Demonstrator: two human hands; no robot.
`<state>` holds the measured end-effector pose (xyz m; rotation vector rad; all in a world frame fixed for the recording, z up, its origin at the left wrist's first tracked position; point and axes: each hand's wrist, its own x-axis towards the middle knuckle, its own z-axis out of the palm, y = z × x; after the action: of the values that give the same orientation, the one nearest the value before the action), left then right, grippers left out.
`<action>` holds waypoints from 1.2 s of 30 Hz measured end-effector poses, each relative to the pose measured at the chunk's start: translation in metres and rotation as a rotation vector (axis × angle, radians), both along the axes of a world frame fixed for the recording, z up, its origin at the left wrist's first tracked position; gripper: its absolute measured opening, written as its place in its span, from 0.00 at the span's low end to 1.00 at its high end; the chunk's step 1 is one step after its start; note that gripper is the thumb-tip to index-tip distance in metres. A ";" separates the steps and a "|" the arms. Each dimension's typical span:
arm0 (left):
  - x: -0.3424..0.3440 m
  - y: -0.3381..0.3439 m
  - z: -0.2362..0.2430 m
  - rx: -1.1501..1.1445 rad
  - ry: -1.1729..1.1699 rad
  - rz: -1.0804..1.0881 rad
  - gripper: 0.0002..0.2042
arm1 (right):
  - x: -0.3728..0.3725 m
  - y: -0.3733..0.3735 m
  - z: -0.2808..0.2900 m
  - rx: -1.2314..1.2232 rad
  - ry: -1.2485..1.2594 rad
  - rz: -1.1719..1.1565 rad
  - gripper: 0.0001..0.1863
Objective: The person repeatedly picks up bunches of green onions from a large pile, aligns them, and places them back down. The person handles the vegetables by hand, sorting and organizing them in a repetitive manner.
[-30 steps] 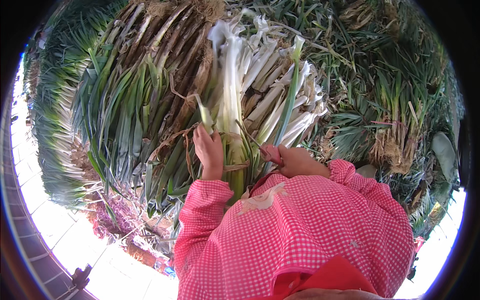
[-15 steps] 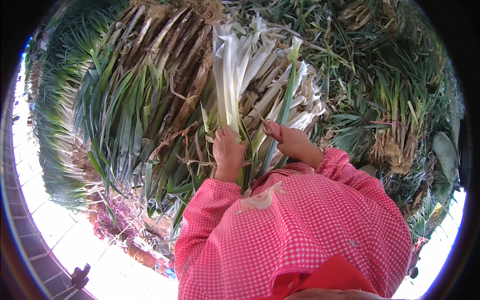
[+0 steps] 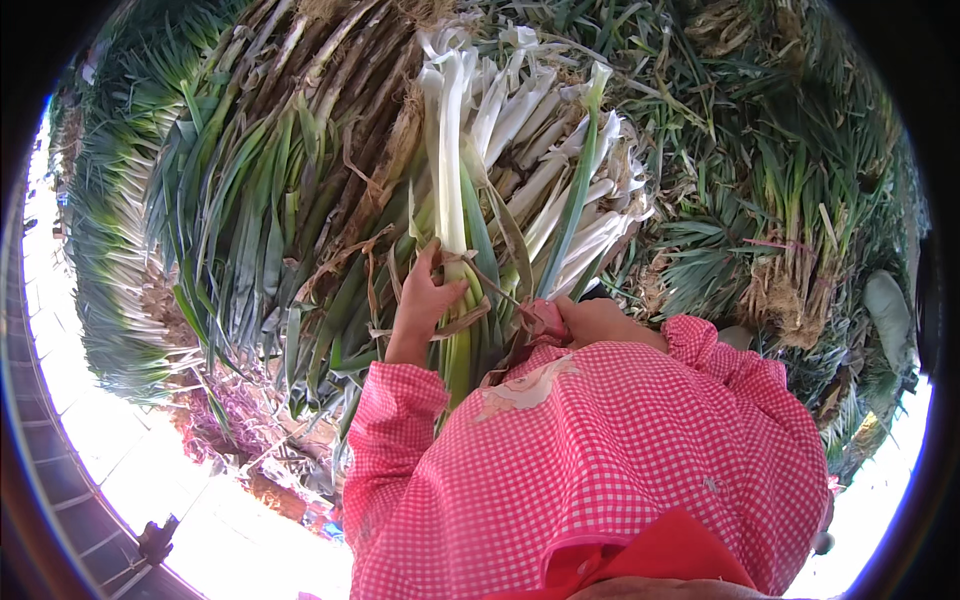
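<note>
Nearest the camera, the person's pink-and-white checked sleeves (image 3: pixel 600 470) fill the lower middle of the view, and both hands reach out of them into one bundle of long leeks with white shanks and green leaves (image 3: pixel 455 200). The left hand (image 3: pixel 425 300) is closed around the bundle where white turns to green, thumb and fingers wrapped over a dry brown straw tie (image 3: pixel 470 275) that crosses the stalks; held so, the leeks probably stay gathered and upright while the tie is worked. The right hand (image 3: pixel 590 320) sits just beside it, to the right of the same stalks, curled narrow around something small and reddish; whether that is a tool or a leaf end cannot be told.

So the bundle lies between the two hands and rises away from them, its white ends fanning out above.

Farther off, a heap of unpeeled leeks with brown, dry outer skins (image 3: pixel 300 150) lies to the left, and another pile of green leeks with rooty ends (image 3: pixel 790 250) lies to the right, well apart from the hands.
</note>
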<state>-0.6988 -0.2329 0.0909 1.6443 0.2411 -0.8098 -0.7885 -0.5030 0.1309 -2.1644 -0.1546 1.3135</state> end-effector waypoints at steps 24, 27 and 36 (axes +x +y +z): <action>-0.004 0.005 -0.012 0.058 -0.041 0.016 0.44 | 0.006 0.010 0.018 -0.130 -0.037 -0.116 0.20; -0.004 0.007 -0.011 0.025 -0.016 0.031 0.44 | 0.007 0.007 0.020 -0.124 0.010 -0.053 0.20; -0.008 0.013 -0.015 0.021 -0.016 0.021 0.42 | 0.009 0.005 0.022 -0.155 0.002 -0.042 0.22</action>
<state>-0.7073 -0.2203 0.0763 1.6649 0.2562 -0.7799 -0.7800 -0.4978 0.1526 -2.2824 -0.0058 1.3426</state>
